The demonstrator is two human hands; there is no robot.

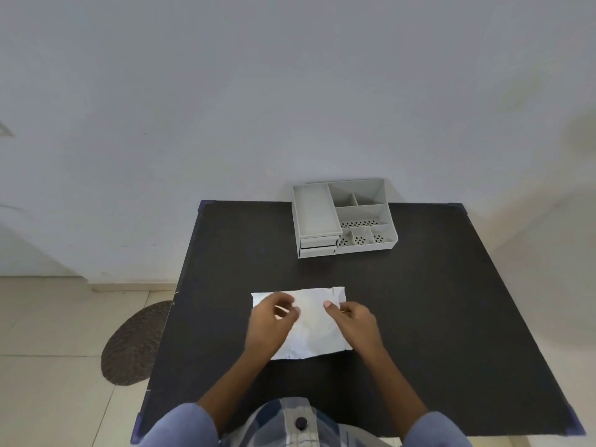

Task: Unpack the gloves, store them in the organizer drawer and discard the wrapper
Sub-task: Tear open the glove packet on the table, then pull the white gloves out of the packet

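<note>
A white paper wrapper (311, 327) lies flat on the dark table (435, 317), near its middle. My left hand (272, 321) rests on the wrapper's left part with the fingers curled over it. My right hand (351, 321) pinches the wrapper's right edge, the thumb on top. No gloves show; the wrapper hides whatever is inside. A grey plastic organizer (343, 217) stands at the table's far edge, with two shut drawers (317, 246) at its front left and open compartments on the right.
A pale wall rises right behind the table. On the tiled floor to the left lies a dark oval mat (135, 343). Bare tabletop lies between the wrapper and the organizer and to the right.
</note>
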